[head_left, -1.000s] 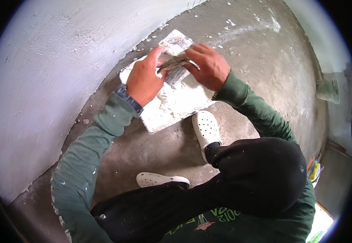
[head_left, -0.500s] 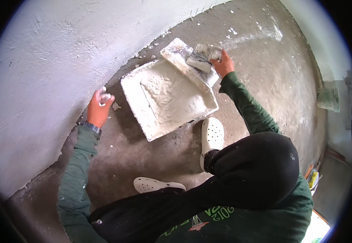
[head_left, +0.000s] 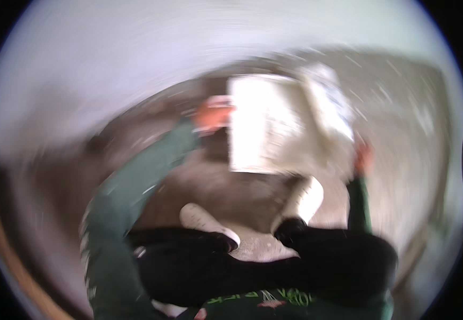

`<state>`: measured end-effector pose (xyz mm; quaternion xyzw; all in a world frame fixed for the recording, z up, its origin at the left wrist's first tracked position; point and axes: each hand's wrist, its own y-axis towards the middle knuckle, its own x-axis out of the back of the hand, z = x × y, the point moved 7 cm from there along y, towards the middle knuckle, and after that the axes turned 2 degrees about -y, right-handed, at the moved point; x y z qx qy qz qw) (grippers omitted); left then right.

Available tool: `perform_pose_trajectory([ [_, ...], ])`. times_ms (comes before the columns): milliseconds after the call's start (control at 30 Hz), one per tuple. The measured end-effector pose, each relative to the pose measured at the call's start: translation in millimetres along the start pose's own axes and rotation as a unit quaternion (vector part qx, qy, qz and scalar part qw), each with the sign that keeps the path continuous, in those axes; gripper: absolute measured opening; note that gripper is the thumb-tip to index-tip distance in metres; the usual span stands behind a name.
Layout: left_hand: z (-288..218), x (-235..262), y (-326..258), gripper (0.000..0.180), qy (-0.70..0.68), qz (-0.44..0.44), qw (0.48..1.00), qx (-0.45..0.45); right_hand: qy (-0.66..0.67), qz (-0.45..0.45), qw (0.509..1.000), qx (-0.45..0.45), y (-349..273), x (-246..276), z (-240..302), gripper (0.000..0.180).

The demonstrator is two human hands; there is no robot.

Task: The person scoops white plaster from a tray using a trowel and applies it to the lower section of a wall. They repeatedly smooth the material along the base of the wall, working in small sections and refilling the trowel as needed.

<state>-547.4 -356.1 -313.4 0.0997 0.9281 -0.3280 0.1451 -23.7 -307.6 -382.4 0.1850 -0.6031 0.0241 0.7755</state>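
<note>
Strong motion blur covers everything. A white rectangular tray [head_left: 237,160] stands on the floor in front of me, with a pale, wet paste [head_left: 282,130] inside. My left hand [head_left: 214,114] is at the tray's left edge; its fingers are smeared, so touch or grip is unclear. Across the tray's right side lies a whitish board [head_left: 322,106], with a blurred grey-blue patch on it. Just beyond the board's near right end is my right hand [head_left: 363,156], its fingers too blurred to read. Whether it holds anything does not show.
A pale wall [head_left: 109,64] curves along the left and far side. My feet, in white clogs [head_left: 305,200], stand on the brown floor [head_left: 199,181] close to the tray's near edge. My black-trousered knees [head_left: 343,256] are bent below.
The view has swung, so the tray appears farther right and turned. My left hand has come from beside the wall to the tray's edge. My right hand has left the bristly block on the board.
</note>
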Motion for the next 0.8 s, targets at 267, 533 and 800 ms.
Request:
perform_pose_trajectory([
  [267,25.5,29.1,3.0,0.062,0.166,-0.258,0.952,-0.011,0.583,0.291,0.662,-0.372,-80.7,-22.3,64.7,0.054],
  [533,23.8,12.5,-3.6,0.075,-0.052,-0.144,0.986,0.061,0.217,0.437,0.859,-0.155,-22.7,-24.6,107.5,0.037],
  [800,27.4,3.2,5.0,0.072,0.029,-0.204,0.976,-0.068,0.308,0.36,0.819,-0.325,-28.9,-19.3,90.8,0.027],
])
